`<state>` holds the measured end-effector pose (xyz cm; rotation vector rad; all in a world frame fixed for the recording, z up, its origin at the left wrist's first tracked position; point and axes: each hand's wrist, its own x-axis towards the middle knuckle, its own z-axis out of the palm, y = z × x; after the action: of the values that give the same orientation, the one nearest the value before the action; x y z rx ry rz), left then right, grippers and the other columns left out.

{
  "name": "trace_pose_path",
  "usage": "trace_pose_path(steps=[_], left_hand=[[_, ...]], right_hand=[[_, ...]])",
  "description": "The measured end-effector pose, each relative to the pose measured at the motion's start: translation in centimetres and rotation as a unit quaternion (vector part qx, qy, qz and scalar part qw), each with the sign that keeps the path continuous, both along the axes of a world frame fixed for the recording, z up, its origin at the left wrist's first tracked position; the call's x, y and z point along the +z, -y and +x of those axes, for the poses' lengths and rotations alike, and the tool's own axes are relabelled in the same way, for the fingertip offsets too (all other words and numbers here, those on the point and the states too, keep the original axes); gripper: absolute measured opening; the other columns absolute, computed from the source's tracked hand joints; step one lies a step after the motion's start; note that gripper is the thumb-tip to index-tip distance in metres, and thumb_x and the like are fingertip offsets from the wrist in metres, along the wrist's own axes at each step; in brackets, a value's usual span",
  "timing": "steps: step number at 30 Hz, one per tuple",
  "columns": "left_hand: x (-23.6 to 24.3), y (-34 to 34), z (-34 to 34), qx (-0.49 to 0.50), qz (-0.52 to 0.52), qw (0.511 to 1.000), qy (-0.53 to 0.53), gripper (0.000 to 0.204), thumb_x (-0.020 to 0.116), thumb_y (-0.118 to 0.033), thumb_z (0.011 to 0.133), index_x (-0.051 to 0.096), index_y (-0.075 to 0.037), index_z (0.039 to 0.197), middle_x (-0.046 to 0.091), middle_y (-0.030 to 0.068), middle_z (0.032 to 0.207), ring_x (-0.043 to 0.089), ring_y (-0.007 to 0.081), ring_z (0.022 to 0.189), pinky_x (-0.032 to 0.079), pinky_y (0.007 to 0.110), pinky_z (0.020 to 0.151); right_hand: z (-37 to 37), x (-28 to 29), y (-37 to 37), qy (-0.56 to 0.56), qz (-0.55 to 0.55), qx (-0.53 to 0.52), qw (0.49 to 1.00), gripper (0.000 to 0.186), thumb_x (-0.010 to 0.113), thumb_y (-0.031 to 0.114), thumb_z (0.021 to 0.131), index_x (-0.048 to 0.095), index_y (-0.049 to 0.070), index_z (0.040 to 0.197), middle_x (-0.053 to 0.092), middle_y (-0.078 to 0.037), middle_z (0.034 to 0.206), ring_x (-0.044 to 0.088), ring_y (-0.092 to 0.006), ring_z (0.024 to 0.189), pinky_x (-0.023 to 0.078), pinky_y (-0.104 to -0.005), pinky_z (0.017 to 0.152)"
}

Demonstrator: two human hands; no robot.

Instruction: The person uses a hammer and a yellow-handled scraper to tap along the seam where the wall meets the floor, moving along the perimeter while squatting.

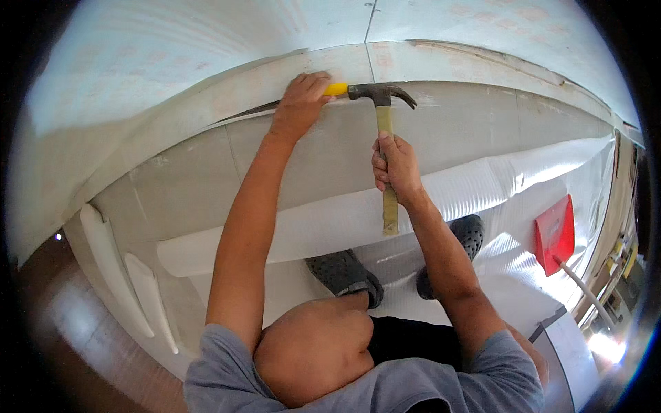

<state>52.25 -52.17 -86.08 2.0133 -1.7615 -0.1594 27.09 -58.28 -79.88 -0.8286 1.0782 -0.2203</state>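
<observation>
In my right hand (397, 164) is a claw hammer (386, 206) with a dark metal head and a straight yellowish handle, gripped partway along. Its striking face is at the end of a yellow handle (336, 89), touching it or nearly so. My left hand (301, 100) wraps round that yellow-handled tool at the foot of the wall. The tool's working end is hidden, so its kind does not show. Beside this hand, the pale strip (172, 131) along the wall's base has a dark gap (256, 110) under its lower edge.
A long roll of white ribbed sheeting (330, 219) lies across the floor in front of my dark clogs (342, 270). At right stands a red dustpan (555, 234) with a pale handle. White curved strips (113, 265) lie at left. Boards and odds and ends line the far right.
</observation>
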Motion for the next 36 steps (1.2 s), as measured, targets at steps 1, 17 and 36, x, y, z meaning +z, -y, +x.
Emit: trace_pose_path(steps=[1, 17, 36], left_hand=[[0.1, -0.6, -0.2, 0.025, 0.032, 0.999, 0.014, 0.043, 0.074, -0.017, 0.089, 0.064, 0.000, 0.127, 0.065, 0.0140, 0.131, 0.058, 0.0325, 0.124, 0.047, 0.044, 0.110], [1.3, -3.5, -0.7, 0.055, 0.045, 0.997, -0.011, 0.037, 0.075, -0.018, 0.091, 0.064, -0.001, 0.122, 0.068, 0.0167, 0.125, 0.062, 0.0337, 0.117, 0.048, 0.044, 0.109], [5.9, -3.5, -1.9, 0.076, -0.023, 0.995, -0.066, 0.030, 0.071, -0.017, 0.093, 0.065, -0.004, 0.119, 0.068, 0.0141, 0.111, 0.063, 0.0350, 0.107, 0.052, 0.044, 0.095]], right_hand=[[0.2, 0.7, -0.4, -0.005, 0.023, -0.023, 0.999, 0.032, 0.048, 0.037, 0.108, 0.050, 0.008, 0.097, 0.043, 0.001, 0.064, 0.040, -0.0096, 0.046, 0.040, -0.0283, 0.040], [-0.1, 1.2, -2.2, 0.007, -0.002, 0.049, 0.999, 0.037, 0.050, 0.041, 0.110, 0.048, 0.007, 0.095, 0.044, 0.000, 0.062, 0.041, -0.0106, 0.043, 0.040, -0.0300, 0.039], [0.1, 1.7, -4.6, -0.003, -0.058, 0.040, 0.997, 0.034, 0.066, 0.032, 0.102, 0.051, 0.004, 0.090, 0.050, -0.003, 0.060, 0.048, -0.0135, 0.044, 0.042, -0.0317, 0.040]])
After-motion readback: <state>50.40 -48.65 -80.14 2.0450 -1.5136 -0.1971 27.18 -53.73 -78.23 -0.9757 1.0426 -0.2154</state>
